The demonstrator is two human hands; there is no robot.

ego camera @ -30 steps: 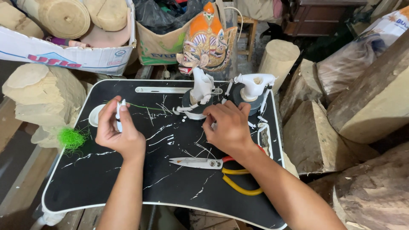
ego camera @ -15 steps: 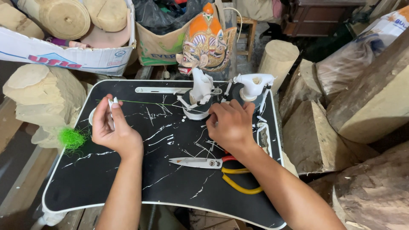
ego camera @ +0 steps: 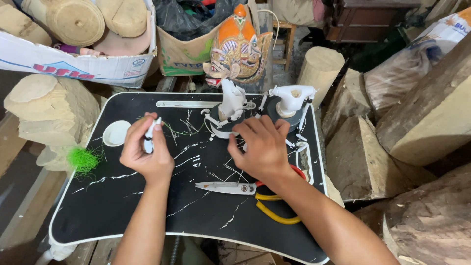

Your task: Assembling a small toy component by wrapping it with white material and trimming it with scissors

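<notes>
White tube (ego camera: 148,139) sat pinched in the left hand (ego camera: 143,156); the right hand (ego camera: 262,149), fingers curled, steadied a white figure (ego camera: 230,105) on the worktop (ego camera: 147,206).

A woodcarver's workshop: rough log chunks (ego camera: 431,113) crowd the right, a box of cut rounds (ego camera: 78,49) sits far left, and a painted mask (ego camera: 239,46) stands beyond the counter (ego camera: 122,216).

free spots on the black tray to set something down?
Bare: the tray's near left corner, below the left hand, left of the scissors. Also between both forearms. Crowded: far edge by the white figures, under the right hand.
</notes>
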